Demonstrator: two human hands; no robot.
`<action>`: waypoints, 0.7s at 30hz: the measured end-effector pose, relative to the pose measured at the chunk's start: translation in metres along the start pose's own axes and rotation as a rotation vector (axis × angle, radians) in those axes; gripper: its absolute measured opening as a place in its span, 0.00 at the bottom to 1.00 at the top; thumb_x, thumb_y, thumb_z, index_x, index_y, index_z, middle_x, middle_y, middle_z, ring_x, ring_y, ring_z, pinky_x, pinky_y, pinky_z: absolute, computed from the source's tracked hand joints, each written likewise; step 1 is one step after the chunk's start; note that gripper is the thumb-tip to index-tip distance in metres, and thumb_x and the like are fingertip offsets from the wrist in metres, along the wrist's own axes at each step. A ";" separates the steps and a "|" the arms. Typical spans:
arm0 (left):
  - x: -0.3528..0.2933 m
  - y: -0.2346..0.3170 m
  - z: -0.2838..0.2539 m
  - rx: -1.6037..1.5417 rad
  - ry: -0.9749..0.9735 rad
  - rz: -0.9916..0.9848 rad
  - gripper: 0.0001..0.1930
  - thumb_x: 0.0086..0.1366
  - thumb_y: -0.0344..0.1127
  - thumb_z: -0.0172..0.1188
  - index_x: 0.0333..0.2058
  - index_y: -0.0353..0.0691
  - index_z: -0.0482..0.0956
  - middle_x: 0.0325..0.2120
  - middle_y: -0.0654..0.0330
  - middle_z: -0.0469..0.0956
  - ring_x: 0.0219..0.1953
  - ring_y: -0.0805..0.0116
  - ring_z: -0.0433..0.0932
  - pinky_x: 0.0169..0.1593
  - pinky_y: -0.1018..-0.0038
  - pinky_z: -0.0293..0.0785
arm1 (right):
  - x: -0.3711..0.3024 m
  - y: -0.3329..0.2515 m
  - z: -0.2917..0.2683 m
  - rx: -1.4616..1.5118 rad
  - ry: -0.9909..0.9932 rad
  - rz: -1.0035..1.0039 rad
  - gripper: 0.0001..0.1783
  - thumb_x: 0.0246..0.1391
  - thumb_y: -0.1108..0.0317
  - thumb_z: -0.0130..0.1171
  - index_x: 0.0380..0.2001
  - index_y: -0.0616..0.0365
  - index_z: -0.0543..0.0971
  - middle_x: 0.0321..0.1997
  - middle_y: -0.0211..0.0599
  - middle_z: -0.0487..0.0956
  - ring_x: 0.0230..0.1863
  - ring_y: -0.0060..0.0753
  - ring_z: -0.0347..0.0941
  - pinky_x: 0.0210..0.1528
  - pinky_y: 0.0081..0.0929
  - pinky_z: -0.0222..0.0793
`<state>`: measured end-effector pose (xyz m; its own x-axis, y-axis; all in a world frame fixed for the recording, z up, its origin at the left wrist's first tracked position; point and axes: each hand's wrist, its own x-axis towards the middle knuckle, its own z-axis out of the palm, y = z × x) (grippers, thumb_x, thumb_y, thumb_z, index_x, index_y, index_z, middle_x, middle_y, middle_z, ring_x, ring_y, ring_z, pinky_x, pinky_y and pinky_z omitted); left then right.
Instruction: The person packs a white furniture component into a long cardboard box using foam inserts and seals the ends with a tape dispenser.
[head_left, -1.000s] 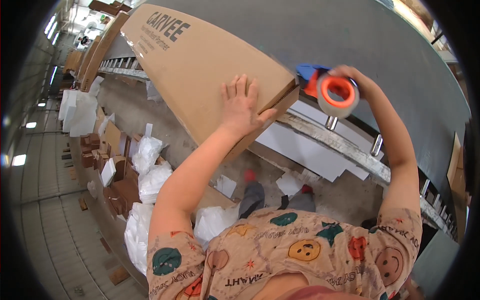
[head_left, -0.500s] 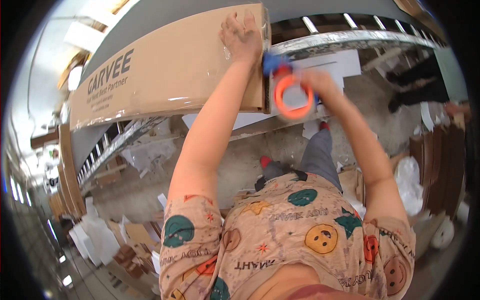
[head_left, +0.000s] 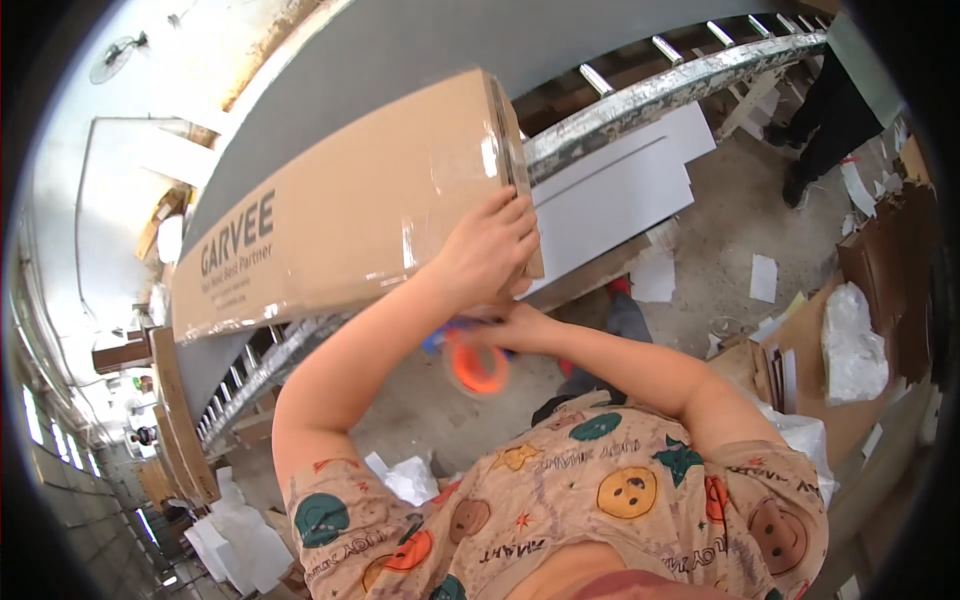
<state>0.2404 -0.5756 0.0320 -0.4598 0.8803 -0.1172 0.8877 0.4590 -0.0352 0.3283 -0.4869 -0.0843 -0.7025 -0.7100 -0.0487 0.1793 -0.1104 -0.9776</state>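
A long brown cardboard box (head_left: 345,200) with glossy clear tape along its edges lies on a roller conveyor. My left hand (head_left: 488,248) is closed over the near corner of its right end, fingers bent around the edge. Just below that corner, my right hand (head_left: 508,328) grips a blue tape dispenser, its handle mostly hidden by the fingers. The orange roll of tape (head_left: 475,366) on the dispenser hangs below the hand, smeared by motion. My left forearm crosses in front of the box's near side.
The conveyor's metal rail (head_left: 670,95) with rollers runs to the upper right. White flat boards (head_left: 620,195) lie beneath it. Another person's dark-trousered legs (head_left: 825,130) stand at the far right. Cardboard (head_left: 875,290) and clear plastic wrap (head_left: 855,350) lie at right.
My left hand has slid from the box's top to its near right corner. My right hand has carried the tape dispenser from the right end down and left, below the corner.
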 end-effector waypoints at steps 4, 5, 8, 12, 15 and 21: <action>0.015 -0.019 -0.020 -0.028 -0.042 -0.223 0.31 0.52 0.56 0.59 0.45 0.36 0.75 0.53 0.52 0.69 0.62 0.56 0.59 0.67 0.58 0.45 | -0.058 -0.050 -0.132 0.030 -0.288 0.498 0.30 0.43 0.55 0.67 0.46 0.64 0.78 0.43 0.41 0.80 0.44 0.27 0.74 0.51 0.23 0.66; 0.027 -0.043 -0.012 0.095 -0.006 -0.245 0.29 0.55 0.56 0.56 0.46 0.37 0.75 0.54 0.53 0.69 0.63 0.56 0.59 0.67 0.58 0.45 | -0.056 -0.064 -0.165 -0.048 -0.293 0.515 0.29 0.42 0.56 0.68 0.46 0.64 0.78 0.42 0.39 0.80 0.42 0.26 0.74 0.47 0.22 0.69; 0.079 -0.141 -0.001 0.480 0.130 -0.305 0.25 0.63 0.55 0.49 0.45 0.39 0.75 0.51 0.53 0.72 0.63 0.56 0.58 0.66 0.57 0.46 | -0.012 -0.088 -0.260 -0.167 -0.248 0.571 0.29 0.41 0.58 0.69 0.44 0.68 0.78 0.38 0.40 0.81 0.39 0.23 0.75 0.44 0.21 0.70; 0.115 -0.198 -0.037 -0.162 -0.641 -0.880 0.22 0.65 0.52 0.47 0.40 0.37 0.76 0.44 0.51 0.75 0.55 0.52 0.67 0.59 0.61 0.60 | 0.119 -0.109 -0.359 -0.321 -0.295 0.287 0.18 0.46 0.53 0.60 0.29 0.58 0.84 0.30 0.30 0.81 0.31 0.21 0.73 0.36 0.21 0.68; 0.080 -0.168 0.001 -0.215 0.098 -0.907 0.15 0.65 0.39 0.49 0.39 0.34 0.78 0.42 0.47 0.76 0.47 0.52 0.74 0.54 0.60 0.66 | 0.209 -0.112 -0.413 0.130 -0.095 0.401 0.20 0.45 0.52 0.62 0.38 0.54 0.79 0.35 0.30 0.79 0.36 0.22 0.75 0.45 0.24 0.71; 0.041 -0.147 0.013 -0.217 0.524 -0.924 0.13 0.61 0.27 0.50 0.43 0.28 0.77 0.45 0.45 0.75 0.51 0.47 0.72 0.55 0.57 0.67 | 0.363 -0.102 -0.362 0.303 -0.252 0.439 0.19 0.47 0.51 0.62 0.35 0.54 0.78 0.33 0.30 0.79 0.32 0.21 0.77 0.36 0.25 0.76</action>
<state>0.0918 -0.6083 0.0200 -0.9468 0.1012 0.3055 0.1938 0.9372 0.2899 -0.1945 -0.4821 -0.0763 -0.3394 -0.8734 -0.3493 0.6314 0.0638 -0.7729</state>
